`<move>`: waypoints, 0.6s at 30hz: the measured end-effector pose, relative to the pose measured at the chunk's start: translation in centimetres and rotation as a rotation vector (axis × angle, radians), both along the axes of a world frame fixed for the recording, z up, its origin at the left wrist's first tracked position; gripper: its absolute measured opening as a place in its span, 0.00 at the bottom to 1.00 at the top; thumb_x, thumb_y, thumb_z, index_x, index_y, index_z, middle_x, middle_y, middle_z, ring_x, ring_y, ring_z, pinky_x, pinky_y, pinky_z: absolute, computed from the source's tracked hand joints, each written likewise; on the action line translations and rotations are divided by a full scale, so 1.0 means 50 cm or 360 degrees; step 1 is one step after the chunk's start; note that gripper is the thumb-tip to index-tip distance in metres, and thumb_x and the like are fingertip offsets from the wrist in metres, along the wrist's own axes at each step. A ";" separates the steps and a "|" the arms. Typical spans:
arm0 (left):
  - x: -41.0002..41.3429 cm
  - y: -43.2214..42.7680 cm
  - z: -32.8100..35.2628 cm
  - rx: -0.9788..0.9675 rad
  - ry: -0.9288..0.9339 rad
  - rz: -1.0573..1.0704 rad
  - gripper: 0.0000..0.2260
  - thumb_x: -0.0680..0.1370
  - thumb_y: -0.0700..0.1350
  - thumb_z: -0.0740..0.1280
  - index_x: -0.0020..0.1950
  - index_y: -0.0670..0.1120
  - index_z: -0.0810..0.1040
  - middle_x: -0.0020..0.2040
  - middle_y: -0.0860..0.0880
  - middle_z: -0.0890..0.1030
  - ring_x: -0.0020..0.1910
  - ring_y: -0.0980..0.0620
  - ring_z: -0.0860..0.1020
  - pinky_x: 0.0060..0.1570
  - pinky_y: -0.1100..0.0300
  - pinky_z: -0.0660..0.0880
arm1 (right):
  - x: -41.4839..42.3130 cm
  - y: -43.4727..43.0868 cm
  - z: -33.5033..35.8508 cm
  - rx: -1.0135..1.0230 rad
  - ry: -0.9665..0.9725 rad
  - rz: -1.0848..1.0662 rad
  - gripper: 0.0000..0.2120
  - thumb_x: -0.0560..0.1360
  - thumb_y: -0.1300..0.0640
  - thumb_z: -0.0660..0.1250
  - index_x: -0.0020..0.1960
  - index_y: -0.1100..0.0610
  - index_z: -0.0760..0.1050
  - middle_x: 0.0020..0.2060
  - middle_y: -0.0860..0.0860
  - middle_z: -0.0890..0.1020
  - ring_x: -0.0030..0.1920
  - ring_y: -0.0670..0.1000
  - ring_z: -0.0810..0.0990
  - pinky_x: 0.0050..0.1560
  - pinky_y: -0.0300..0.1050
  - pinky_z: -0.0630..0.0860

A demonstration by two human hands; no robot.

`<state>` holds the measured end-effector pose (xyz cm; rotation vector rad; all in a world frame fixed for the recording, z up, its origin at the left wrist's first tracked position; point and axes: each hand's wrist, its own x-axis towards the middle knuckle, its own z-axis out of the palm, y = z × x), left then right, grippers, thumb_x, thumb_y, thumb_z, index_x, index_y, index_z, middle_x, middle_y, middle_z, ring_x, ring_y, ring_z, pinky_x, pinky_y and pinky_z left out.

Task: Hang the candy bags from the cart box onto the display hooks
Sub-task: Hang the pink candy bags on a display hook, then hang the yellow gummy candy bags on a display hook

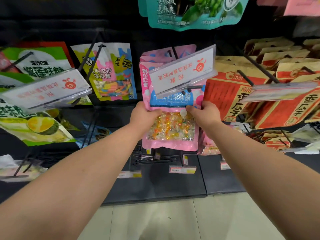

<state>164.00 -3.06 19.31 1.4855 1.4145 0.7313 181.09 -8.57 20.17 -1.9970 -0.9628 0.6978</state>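
Your left hand (144, 112) and right hand (204, 112) each pinch the pink candy bag (170, 129). A tilted white label holder (183, 71) covers its top. Yellow gummy bags (112, 71) hang left, red seed bags (230, 94) right.

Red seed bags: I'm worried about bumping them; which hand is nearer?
Right. The right hand grips the pink candy bag on the side next to the red seed bags; the left hand grips its opposite side, farther away.
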 end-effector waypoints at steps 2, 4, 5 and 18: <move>0.005 0.010 -0.004 -0.0018 0.0007 0.0032 0.17 0.75 0.43 0.70 0.62 0.42 0.73 0.55 0.46 0.80 0.53 0.48 0.79 0.48 0.56 0.76 | -0.001 0.009 0.002 -0.0037 -0.0047 -0.0001 0.15 0.75 0.51 0.68 0.54 0.62 0.75 0.45 0.55 0.76 0.47 0.55 0.75 0.45 0.45 0.69; 0.008 0.018 -0.007 -0.0043 0.0059 0.0044 0.18 0.75 0.44 0.70 0.63 0.41 0.73 0.56 0.44 0.80 0.53 0.47 0.79 0.49 0.54 0.76 | -0.002 0.013 0.003 -0.0069 -0.0078 -0.0021 0.17 0.75 0.51 0.67 0.58 0.63 0.74 0.48 0.56 0.77 0.50 0.56 0.75 0.49 0.46 0.71; 0.009 0.019 -0.007 -0.0045 0.0119 0.0033 0.18 0.75 0.45 0.70 0.63 0.41 0.73 0.56 0.44 0.79 0.53 0.47 0.78 0.49 0.54 0.76 | -0.003 0.012 0.004 -0.0080 -0.0089 -0.0030 0.18 0.76 0.51 0.67 0.59 0.63 0.73 0.50 0.56 0.77 0.51 0.57 0.75 0.50 0.46 0.71; -0.071 -0.047 0.037 0.0293 0.1252 -0.0278 0.34 0.75 0.60 0.64 0.75 0.47 0.56 0.73 0.42 0.62 0.71 0.39 0.63 0.65 0.44 0.66 | -0.063 -0.114 0.066 -0.0473 -0.1006 0.0437 0.27 0.77 0.47 0.64 0.71 0.56 0.63 0.67 0.56 0.68 0.64 0.61 0.70 0.61 0.56 0.71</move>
